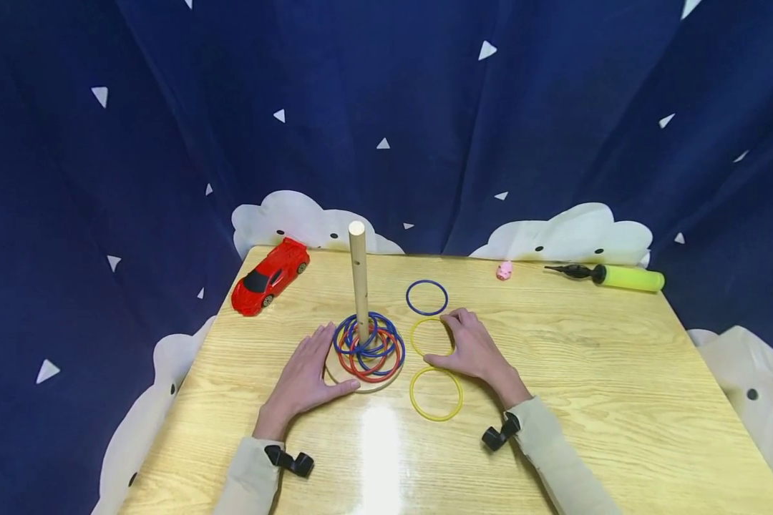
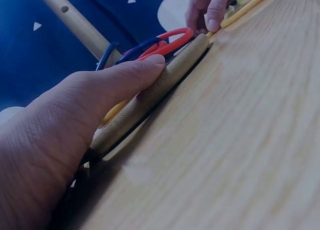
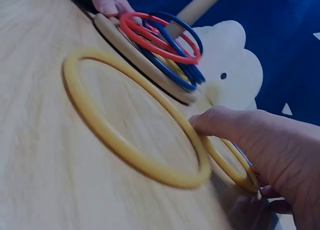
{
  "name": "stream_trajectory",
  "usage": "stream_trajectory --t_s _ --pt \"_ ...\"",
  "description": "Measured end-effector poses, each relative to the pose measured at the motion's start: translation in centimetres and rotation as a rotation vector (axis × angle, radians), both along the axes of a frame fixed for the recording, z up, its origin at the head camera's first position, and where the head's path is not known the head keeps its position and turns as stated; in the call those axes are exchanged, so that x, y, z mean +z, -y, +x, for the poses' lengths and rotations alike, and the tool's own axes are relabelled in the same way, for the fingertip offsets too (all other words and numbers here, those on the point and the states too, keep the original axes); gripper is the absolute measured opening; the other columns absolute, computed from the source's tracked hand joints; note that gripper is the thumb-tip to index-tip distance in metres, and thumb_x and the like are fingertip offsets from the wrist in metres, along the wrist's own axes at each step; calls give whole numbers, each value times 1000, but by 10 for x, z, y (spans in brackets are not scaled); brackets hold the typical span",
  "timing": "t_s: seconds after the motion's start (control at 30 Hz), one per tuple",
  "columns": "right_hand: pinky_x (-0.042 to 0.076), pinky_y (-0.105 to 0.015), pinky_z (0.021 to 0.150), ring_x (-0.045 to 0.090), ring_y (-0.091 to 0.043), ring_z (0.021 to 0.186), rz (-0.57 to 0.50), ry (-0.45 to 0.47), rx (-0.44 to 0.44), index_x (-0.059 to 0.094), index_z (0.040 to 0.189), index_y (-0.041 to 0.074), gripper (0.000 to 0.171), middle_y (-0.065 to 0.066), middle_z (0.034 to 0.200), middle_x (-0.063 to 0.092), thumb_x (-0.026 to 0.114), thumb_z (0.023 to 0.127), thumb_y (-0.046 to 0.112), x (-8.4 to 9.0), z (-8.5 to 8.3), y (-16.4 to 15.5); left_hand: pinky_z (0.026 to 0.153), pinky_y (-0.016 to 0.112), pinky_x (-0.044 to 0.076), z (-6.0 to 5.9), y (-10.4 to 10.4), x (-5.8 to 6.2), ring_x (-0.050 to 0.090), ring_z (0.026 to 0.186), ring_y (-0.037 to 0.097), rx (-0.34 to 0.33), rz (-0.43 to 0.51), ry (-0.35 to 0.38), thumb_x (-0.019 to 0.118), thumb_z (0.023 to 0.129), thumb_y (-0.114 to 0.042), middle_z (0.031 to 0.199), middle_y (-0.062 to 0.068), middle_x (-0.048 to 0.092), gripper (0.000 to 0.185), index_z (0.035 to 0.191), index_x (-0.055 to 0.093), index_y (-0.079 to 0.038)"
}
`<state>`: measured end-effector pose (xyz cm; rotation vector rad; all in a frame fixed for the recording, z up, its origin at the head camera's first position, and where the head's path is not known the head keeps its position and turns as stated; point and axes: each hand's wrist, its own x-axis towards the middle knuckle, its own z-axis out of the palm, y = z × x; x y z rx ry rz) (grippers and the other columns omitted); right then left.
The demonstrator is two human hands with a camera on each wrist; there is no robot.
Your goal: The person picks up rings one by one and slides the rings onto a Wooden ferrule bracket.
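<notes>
Nearest the front edge of the table [image 1: 554,429], a yellow ring [image 1: 435,393] lies flat and untouched. Going left to right: a red toy car [image 1: 269,276] sits at the far left corner. The left hand [image 1: 309,375], fingers straight and relaxed, presses against the round wooden base [image 2: 150,98], seemingly steadying it; red and blue rings [image 1: 369,345] are stacked round the upright peg [image 1: 358,279]. The right hand [image 1: 473,350] curls over a second yellow ring [image 3: 227,162], thumb and fingertips pinching it. Beyond lies a blue ring [image 1: 426,297]. A pink toy [image 1: 504,270] and green pump [image 1: 618,276] rest along the far edge.
</notes>
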<state>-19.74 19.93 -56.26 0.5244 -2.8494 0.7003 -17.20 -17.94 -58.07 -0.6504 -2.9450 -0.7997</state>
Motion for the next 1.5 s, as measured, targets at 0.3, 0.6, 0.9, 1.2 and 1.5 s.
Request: stream_trajectory --t_s 0.3,0.6,0.9,1.2,1.5 --pt "47 -51 94 52 -35 112 -32 -30 -37 66 135 2 94 -13 123 56 86 69 66 -7 2 -22 129 49 19 0 0 -1 20 160 25 1 5 -22 66 77 -86 172 7 27 125 168 22 -11" --pt "47 -49 92 53 -32 110 -45 -112 -74 70 125 1 93 -12 118 57 87 63 68 -18 2 -32 130 48 19 0 -1 -1 21 160 25 -3 3 -24 66 77 -86 172 7 27 125 168 22 -12" --pt "48 -45 89 54 -28 107 -81 -158 -67 72 120 2 90 -8 115 59 89 61 68 -18 2 -34 130 48 18 0 -2 0 20 160 27 -6 9 -22 67 77 -85 172 8 26 125 168 22 -10" --pt "51 -46 92 54 -29 113 -91 -186 0 68 121 -2 89 -11 121 59 88 64 63 26 -8 -23 129 52 20 2 -1 -2 23 159 29 0 11 -39 68 77 -84 171 10 29 125 167 24 -9" --pt "52 -48 99 57 -28 121 -122 -224 78 64 128 2 88 -11 126 64 90 65 56 93 -10 -6 130 49 18 1 0 -3 19 160 25 3 2 -19 66 77 -86 172 6 26 125 168 21 -12"
